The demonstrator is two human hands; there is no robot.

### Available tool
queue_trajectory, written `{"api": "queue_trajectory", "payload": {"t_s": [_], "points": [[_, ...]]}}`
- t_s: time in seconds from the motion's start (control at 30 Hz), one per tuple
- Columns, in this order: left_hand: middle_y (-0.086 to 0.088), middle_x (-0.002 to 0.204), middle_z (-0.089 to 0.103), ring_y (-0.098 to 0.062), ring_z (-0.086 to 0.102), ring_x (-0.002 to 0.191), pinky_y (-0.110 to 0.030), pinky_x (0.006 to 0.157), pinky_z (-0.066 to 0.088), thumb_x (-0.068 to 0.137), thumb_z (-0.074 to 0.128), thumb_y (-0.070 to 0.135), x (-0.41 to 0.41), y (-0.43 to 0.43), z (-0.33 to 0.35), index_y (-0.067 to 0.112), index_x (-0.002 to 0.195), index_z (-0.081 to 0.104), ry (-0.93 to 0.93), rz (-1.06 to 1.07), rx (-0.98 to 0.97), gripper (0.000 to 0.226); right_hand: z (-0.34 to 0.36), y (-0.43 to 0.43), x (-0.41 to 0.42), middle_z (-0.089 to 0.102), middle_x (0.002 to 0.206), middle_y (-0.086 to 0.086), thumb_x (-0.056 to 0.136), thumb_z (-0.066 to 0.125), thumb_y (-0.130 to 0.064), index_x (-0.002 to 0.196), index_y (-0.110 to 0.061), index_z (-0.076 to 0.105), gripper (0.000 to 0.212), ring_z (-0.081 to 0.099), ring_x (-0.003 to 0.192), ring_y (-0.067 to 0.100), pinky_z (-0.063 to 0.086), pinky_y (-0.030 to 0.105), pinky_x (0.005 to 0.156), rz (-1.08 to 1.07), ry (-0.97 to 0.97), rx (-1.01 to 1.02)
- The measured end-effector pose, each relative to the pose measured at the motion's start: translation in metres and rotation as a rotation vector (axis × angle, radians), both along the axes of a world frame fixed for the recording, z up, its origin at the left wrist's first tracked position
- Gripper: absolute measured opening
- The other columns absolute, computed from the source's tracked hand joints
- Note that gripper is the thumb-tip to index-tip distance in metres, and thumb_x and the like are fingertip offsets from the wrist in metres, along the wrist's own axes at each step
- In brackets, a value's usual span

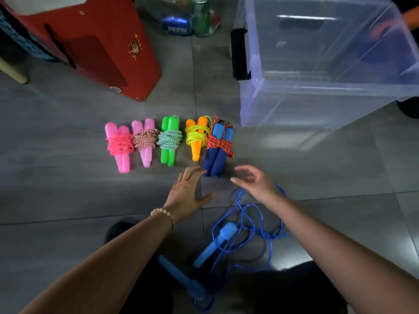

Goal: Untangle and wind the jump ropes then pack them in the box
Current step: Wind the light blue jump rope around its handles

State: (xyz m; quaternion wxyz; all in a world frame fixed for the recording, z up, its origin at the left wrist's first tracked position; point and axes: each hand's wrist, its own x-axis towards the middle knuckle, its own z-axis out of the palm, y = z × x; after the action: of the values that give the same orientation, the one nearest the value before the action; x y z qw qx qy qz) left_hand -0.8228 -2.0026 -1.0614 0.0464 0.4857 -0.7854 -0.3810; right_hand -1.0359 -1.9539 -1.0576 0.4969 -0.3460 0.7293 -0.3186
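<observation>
I see five wound jump ropes lying in a row on the grey tiled floor (68,189), handles paired and cord wrapped around the middle:
- pink-corded rope (119,146), pink handles
- red-and-white twisted rope (145,141), pink handles
- teal-and-white rope (169,140), green handles
- yellow-corded rope (197,137), orange handles
- red patterned rope (218,146), blue foam handles

Neighbouring bundles touch or nearly touch.

A sixth, the loose blue rope (226,234), sprawls in tangled loops nearer me, its two blue handles apart.

The clear plastic box (317,91) with a black latch stands beyond the row to the right; I see no rope in it.

My left hand (188,191) is released, fingers extended, tips close to the foot of the blue foam handles; I cannot tell if they touch. My right hand (256,182) is released too, fingers loosely spread above the floor, grasping nothing.
</observation>
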Motion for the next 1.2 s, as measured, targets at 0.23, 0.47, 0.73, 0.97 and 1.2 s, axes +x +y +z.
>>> {"api": "queue_trajectory", "payload": {"t_s": [0.23,0.47,0.73,0.97,1.2], "points": [[0.01,0.117,0.056,-0.01,0.051,0.112,-0.027,0.094,0.041,0.067,0.067,0.066,0.048,0.071,0.0,0.031,0.112,0.06,-0.376,-0.425,0.226,0.057,-0.005,0.105,0.029,0.065,0.084,-0.006,0.068,0.083,-0.018,0.084,-0.023,0.064,0.025,0.052,0.062,-0.001,0.043,0.011,0.064,0.308,0.016,0.171],[0.011,0.096,0.066,-0.011,0.062,0.091,-0.029,0.082,0.049,0.075,0.069,0.056,0.043,0.111,-0.014,0.031,0.101,0.065,-0.259,-0.171,0.332,0.036,-0.025,0.153,0.069,0.061,0.06,-0.009,0.068,0.083,-0.026,0.066,-0.022,0.062,0.022,0.053,0.051,-0.001,0.045,0.018,0.057,-0.021,0.085,0.176],[0.009,0.11,0.056,-0.011,0.051,0.106,-0.027,0.088,0.042,0.066,0.077,0.055,0.084,0.121,-0.013,0.031,0.116,0.059,-0.318,-0.443,0.232,0.058,-0.034,0.194,0.141,0.067,0.082,0.003,0.066,0.084,-0.012,0.085,-0.006,0.069,0.025,0.064,0.075,0.011,0.053,0.022,0.078,-0.003,-0.16,0.265],[0.006,0.105,0.055,-0.014,0.05,0.105,-0.025,0.086,0.032,0.081,0.067,0.046,0.095,0.14,-0.021,0.023,0.105,0.06,-0.411,-0.576,0.088,0.035,-0.023,0.196,0.141,0.067,0.076,0.0,0.084,0.069,-0.02,0.08,-0.013,0.068,0.008,0.06,0.073,0.006,0.05,0.016,0.066,-0.208,-0.329,0.299],[0.002,0.098,0.052,-0.014,0.053,0.088,-0.025,0.08,0.043,0.084,0.068,0.026,0.043,0.134,0.002,0.016,0.097,0.057,-0.039,-0.1,0.214,0.019,-0.001,0.158,0.091,0.067,0.081,0.004,0.088,0.065,-0.025,0.089,-0.012,0.068,0.013,0.063,0.068,0.009,0.051,0.023,0.062,-0.385,-0.224,0.173]]}}
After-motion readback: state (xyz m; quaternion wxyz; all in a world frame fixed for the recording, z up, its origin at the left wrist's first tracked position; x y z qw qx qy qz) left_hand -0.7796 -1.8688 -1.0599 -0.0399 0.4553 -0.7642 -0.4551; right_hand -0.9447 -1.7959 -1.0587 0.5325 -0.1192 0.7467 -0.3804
